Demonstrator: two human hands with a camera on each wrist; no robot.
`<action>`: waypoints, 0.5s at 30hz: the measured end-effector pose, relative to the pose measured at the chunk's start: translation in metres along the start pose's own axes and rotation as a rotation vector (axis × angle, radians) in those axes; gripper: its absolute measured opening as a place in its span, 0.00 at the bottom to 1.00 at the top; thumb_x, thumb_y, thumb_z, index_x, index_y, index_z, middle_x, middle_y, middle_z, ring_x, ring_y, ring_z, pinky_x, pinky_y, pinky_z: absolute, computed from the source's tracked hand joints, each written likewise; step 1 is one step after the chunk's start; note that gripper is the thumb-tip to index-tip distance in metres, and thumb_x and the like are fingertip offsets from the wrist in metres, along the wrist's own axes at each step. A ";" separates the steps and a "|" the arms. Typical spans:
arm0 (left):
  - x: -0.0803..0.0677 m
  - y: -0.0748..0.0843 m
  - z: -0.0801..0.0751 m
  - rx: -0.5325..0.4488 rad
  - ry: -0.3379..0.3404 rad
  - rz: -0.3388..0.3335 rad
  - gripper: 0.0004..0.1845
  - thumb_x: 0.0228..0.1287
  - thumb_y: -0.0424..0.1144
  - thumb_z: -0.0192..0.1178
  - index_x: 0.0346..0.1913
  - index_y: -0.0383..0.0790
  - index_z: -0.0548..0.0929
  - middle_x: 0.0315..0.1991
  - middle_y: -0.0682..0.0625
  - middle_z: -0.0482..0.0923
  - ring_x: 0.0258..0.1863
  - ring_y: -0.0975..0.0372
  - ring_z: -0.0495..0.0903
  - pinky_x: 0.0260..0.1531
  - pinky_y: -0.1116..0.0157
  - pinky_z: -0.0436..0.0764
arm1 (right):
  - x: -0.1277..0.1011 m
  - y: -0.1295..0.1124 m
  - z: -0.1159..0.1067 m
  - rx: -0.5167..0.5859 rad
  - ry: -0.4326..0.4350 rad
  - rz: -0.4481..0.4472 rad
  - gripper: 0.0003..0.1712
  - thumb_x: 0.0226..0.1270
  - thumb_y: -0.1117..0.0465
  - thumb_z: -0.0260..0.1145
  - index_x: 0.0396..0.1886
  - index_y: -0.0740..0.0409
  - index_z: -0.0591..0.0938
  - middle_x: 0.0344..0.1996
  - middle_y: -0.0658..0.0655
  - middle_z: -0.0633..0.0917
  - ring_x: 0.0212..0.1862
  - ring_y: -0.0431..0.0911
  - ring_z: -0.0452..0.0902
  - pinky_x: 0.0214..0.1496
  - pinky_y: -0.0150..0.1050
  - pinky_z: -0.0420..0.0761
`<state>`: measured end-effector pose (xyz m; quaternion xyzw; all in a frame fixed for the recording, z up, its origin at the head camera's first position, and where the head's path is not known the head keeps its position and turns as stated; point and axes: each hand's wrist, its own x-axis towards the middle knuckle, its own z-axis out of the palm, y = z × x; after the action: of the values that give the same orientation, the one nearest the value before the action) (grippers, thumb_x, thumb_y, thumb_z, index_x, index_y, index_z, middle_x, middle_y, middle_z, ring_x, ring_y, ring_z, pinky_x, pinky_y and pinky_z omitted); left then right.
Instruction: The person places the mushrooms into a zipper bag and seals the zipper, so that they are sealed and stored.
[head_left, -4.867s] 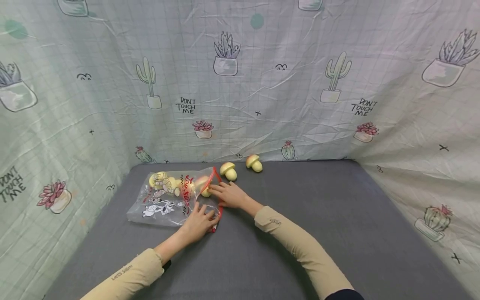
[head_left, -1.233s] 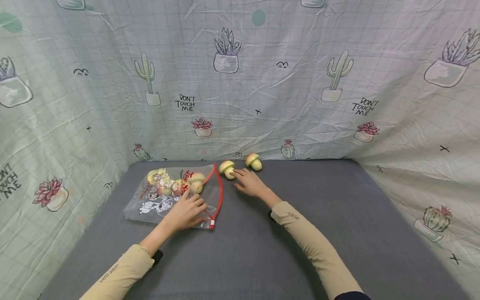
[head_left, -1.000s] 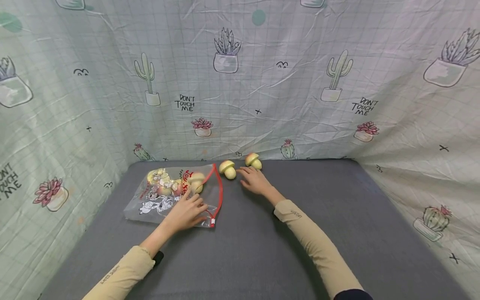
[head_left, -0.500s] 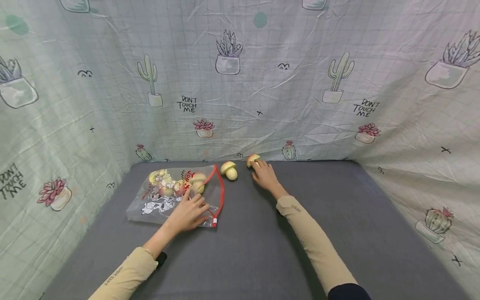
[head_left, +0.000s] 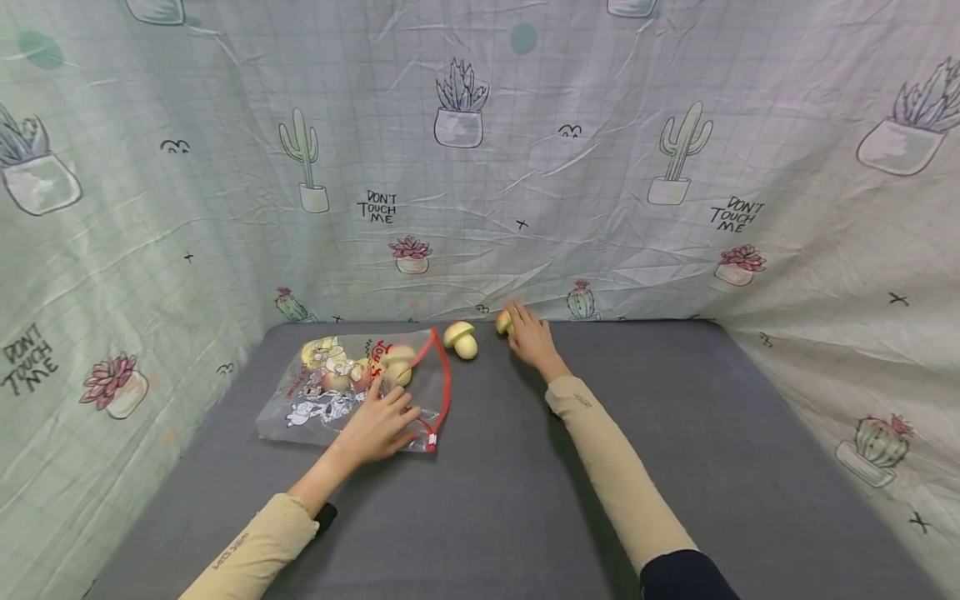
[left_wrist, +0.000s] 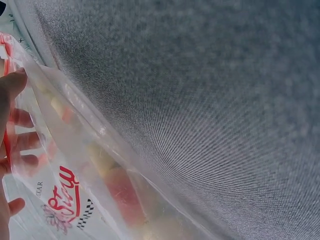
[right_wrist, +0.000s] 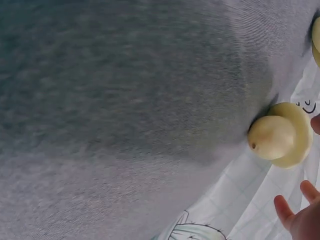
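Since five seconds earlier, the right hand (head_left: 528, 337) has left the mouth of the plastic bag (head_left: 330, 398) and travelled away to the far mushroom (head_left: 503, 322) at the back of the grey table (head_left: 675, 450), while the left hand (head_left: 378, 422) has stayed on the bag.

Nearest the camera, at about 7 o'clock on the table, the left hand lies flat on the clear cartoon-printed bag with its fingers spread and relaxed, pressing the film down near the red zip edge (head_left: 444, 385); the left wrist view shows the fingers (left_wrist: 20, 142) against the plastic, with pale and reddish shapes inside.

Just beyond the fingertips, several toy mushrooms (head_left: 397, 365) sit inside the bag, which lies toward 10 o'clock with its opening facing right.

Farther back, at about 12 o'clock and just outside the bag's mouth, a second loose mushroom (head_left: 461, 340) lies on its side on the cloth, untouched.

Farthest, against the cactus-print backdrop (head_left: 480, 167), the right hand covers the far mushroom, which peeks out at the left side of the hand. In the right wrist view the mushroom (right_wrist: 281, 135) rests where the table meets the backdrop, with fingertips (right_wrist: 283, 210) beside it; whether the fingers have closed round it cannot be told.
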<state>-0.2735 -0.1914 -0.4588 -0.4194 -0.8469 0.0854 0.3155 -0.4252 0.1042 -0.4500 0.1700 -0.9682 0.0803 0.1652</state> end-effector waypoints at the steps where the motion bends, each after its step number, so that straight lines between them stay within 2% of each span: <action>1: 0.000 0.000 0.000 0.000 -0.002 0.000 0.16 0.45 0.53 0.64 0.32 0.48 0.74 0.31 0.51 0.72 0.37 0.57 0.71 0.50 0.42 0.64 | 0.001 0.000 0.000 -0.003 -0.014 0.006 0.38 0.60 0.57 0.59 0.68 0.55 0.55 0.69 0.55 0.54 0.63 0.55 0.61 0.51 0.57 0.68; 9: 0.001 0.001 -0.004 0.005 -0.030 -0.006 0.15 0.47 0.54 0.62 0.33 0.49 0.75 0.31 0.51 0.73 0.38 0.57 0.71 0.51 0.42 0.64 | 0.006 -0.001 -0.001 -0.019 -0.098 0.022 0.42 0.60 0.58 0.60 0.70 0.54 0.50 0.70 0.53 0.50 0.67 0.53 0.54 0.54 0.58 0.67; 15: 0.000 0.002 -0.005 0.010 -0.046 -0.012 0.14 0.48 0.53 0.62 0.33 0.49 0.75 0.31 0.52 0.73 0.38 0.58 0.71 0.51 0.42 0.65 | 0.007 -0.004 0.002 -0.015 -0.199 0.030 0.43 0.61 0.58 0.59 0.70 0.51 0.46 0.71 0.52 0.45 0.70 0.52 0.47 0.59 0.59 0.62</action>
<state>-0.2692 -0.1903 -0.4555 -0.4108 -0.8560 0.0973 0.2985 -0.4306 0.0983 -0.4493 0.1615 -0.9828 0.0583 0.0685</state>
